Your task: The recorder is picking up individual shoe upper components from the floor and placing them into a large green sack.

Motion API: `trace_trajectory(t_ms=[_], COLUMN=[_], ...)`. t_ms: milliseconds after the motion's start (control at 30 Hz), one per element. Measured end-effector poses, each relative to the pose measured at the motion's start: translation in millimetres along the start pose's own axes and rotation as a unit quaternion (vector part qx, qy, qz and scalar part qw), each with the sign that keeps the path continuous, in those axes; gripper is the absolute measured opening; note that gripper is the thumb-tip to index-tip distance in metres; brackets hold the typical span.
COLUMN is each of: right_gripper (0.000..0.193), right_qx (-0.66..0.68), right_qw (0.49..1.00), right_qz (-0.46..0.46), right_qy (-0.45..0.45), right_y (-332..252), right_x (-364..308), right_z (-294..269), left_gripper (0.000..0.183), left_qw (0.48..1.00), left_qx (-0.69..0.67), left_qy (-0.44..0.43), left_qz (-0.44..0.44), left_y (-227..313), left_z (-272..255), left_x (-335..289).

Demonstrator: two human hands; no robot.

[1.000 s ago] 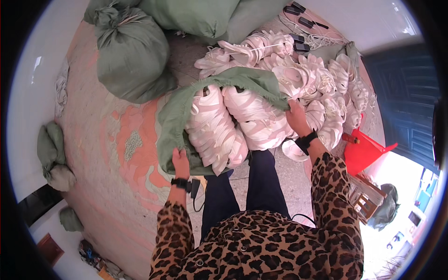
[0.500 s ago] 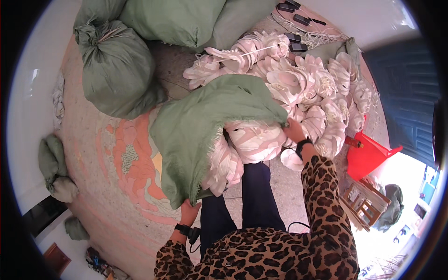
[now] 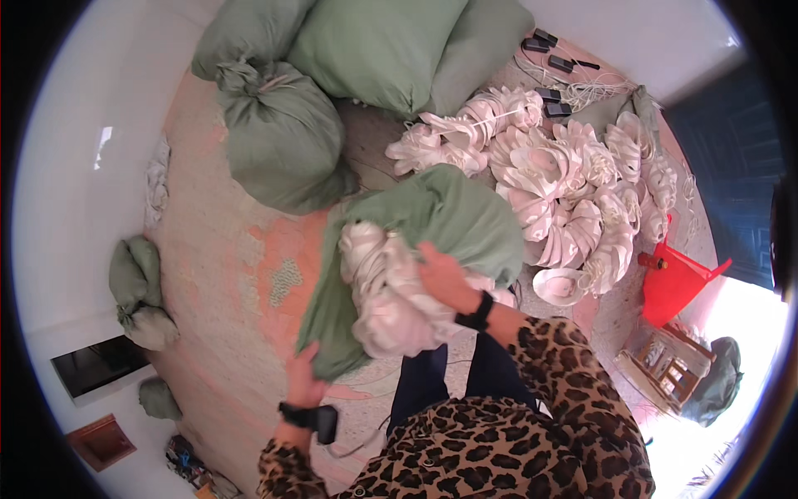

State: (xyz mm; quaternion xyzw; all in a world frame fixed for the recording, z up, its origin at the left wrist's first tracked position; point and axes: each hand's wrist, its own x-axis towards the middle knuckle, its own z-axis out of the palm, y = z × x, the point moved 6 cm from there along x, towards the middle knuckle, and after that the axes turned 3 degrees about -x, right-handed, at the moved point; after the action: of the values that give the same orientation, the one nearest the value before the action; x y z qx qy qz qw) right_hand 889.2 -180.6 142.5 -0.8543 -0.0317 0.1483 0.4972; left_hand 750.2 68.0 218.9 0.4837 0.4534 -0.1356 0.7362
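Observation:
A green cloth sack (image 3: 465,208) lies on the floor before me with its mouth toward my legs. Pale pink-white bundles of curved, shoe-like pieces (image 3: 399,320) fill that mouth and partly stick out. At the sack's lower left edge is my left hand (image 3: 304,378), its fingers closed on the cloth. My right hand (image 3: 445,279) reaches over the bundles at the opening; motion smears its fingers, and whether they grip a bundle cannot be made out. Each wrist wears a dark band.
More pale bundles (image 3: 573,229) are heaped to the right, beyond the sack. Full green sacks (image 3: 287,141) stand at the back left. On the right are a red plastic container (image 3: 669,291) and a small wooden chair (image 3: 669,366). Dark adapters with white cables (image 3: 561,65) lie behind the heap.
My right hand has left the sack's right edge and moved left over the bundles. The sack's mouth lies further back, exposing more of them. The whole view has shifted.

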Motion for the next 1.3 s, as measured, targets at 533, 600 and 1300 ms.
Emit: trace_trajectory(t_ms=[533,600,1300], right_gripper=[0.024,0.029,0.069], right_qx=[0.254,0.343,0.182], right_qw=[0.963,0.923,0.902], right_qz=[0.094,0.175,0.305], right_qy=[0.013,0.005,0.247], right_y=[-0.3,-74.2,147.8], right_x=[-16.6,-31.4,-207.7], right_z=[-54.4,-62.3,-145.0], left_gripper=[0.031,0.032,0.06], left_qw=[0.986,0.985,0.856], left_qx=[-0.152,-0.157,0.504], left_qy=[0.056,0.064,-0.09], left_qz=[0.034,0.025,0.066], left_y=[10.9,6.4,56.5], left_z=[-199.6,-209.5,-104.2], left_x=[-37.7,-25.4,-34.4])
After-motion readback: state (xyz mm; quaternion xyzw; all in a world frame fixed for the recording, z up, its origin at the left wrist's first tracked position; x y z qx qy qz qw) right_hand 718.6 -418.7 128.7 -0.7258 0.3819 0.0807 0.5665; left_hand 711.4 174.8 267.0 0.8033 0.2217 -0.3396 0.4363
